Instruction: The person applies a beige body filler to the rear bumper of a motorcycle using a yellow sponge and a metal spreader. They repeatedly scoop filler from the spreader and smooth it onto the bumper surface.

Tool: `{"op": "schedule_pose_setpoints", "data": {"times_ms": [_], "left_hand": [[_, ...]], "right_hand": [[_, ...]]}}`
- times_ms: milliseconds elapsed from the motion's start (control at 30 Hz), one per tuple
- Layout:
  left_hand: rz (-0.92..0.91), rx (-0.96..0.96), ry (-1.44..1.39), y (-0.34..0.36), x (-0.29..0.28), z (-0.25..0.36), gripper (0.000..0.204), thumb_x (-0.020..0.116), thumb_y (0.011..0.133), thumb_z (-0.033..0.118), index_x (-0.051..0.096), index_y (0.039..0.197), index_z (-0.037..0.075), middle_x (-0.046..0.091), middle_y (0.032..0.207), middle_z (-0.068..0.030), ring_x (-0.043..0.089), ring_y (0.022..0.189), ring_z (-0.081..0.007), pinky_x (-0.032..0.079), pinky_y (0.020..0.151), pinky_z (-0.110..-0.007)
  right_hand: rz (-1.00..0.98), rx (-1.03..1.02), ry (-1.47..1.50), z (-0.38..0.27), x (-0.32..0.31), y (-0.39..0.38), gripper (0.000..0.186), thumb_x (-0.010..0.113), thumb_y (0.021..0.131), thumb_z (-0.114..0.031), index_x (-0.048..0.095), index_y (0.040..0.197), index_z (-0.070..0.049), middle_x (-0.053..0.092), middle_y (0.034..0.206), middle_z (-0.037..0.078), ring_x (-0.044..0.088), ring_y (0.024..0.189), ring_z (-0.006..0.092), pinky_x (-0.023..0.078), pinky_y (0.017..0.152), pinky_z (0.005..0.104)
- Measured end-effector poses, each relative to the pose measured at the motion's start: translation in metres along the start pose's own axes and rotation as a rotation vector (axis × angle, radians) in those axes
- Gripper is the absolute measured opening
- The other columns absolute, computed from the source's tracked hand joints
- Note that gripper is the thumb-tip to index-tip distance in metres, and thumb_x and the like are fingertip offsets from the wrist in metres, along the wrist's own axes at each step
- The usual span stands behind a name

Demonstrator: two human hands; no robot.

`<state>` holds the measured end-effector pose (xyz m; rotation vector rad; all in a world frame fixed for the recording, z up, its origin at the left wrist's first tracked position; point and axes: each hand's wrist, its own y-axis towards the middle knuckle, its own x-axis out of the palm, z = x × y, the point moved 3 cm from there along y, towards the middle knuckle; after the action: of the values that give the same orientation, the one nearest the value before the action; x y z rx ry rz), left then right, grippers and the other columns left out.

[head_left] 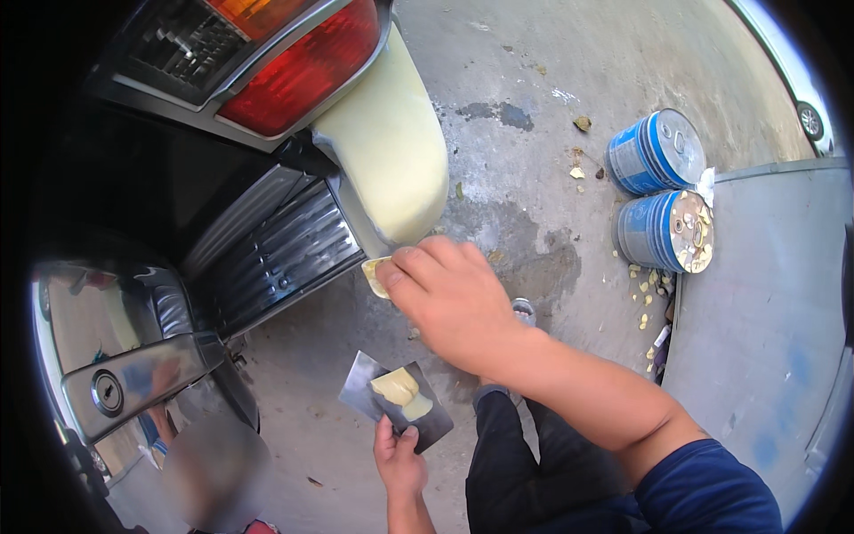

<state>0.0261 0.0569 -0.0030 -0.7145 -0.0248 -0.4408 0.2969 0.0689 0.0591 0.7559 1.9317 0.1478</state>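
My right hand (445, 298) grips a small spreader (374, 278) smeared with pale yellow putty, at the lower edge of a cream, rounded vehicle corner panel (391, 142); whether the two touch is unclear. My left hand (400, 458), lower in view, holds thin metal plates (427, 438) between thumb and fingers, with a lump of pale yellow putty (396, 387) on them. Above and left of the panel is a red tail light (298, 71). Beside it lies a ribbed metal step (271, 254) on the vehicle.
A chrome bumper (133, 378) with a lock is at lower left. Two blue pails (645, 156) lie or stand at the right among yellow flakes. A grey panel (765, 294) borders the right side, and a white car (805, 107) is at the upper right.
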Motion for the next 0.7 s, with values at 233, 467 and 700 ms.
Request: {"op": "schedule_pose_setpoints", "data": {"times_ms": [233, 467, 700], "left_hand": [[0.006, -0.024, -0.009, -0.006, -0.014, -0.012, 0.048, 0.053, 0.087, -0.007, 0.05, 0.134, -0.003, 0.052, 0.131, -0.0058, 0.052, 0.117, -0.0152, 0.038, 0.103, -0.029], [-0.001, -0.039, -0.05, -0.011, -0.014, -0.024, 0.046, 0.054, 0.087, -0.005, 0.052, 0.133, -0.003, 0.053, 0.126, -0.0049, 0.052, 0.116, -0.0153, 0.04, 0.101, -0.029], [0.001, -0.061, -0.014, -0.018, -0.018, -0.028, 0.046, 0.054, 0.086, -0.005, 0.052, 0.132, -0.003, 0.053, 0.124, -0.0054, 0.053, 0.115, -0.0153, 0.041, 0.1, -0.029]], "right_hand": [[0.015, -0.392, -0.368, 0.016, -0.027, 0.1, 0.011, 0.061, 0.075, -0.019, 0.069, 0.077, -0.013, 0.059, 0.08, -0.003, 0.054, 0.087, 0.0189, 0.04, 0.073, 0.0356], [-0.284, -0.563, -0.619, 0.007, 0.006, 0.15, 0.01, 0.064, 0.077, -0.022, 0.073, 0.076, -0.017, 0.068, 0.083, -0.003, 0.058, 0.09, 0.0194, 0.04, 0.071, 0.0359], [-0.752, -0.572, -0.656, -0.031, 0.007, 0.121, 0.012, 0.065, 0.079, -0.022, 0.074, 0.084, -0.016, 0.067, 0.081, -0.004, 0.058, 0.093, 0.0198, 0.042, 0.071, 0.0349]]}}
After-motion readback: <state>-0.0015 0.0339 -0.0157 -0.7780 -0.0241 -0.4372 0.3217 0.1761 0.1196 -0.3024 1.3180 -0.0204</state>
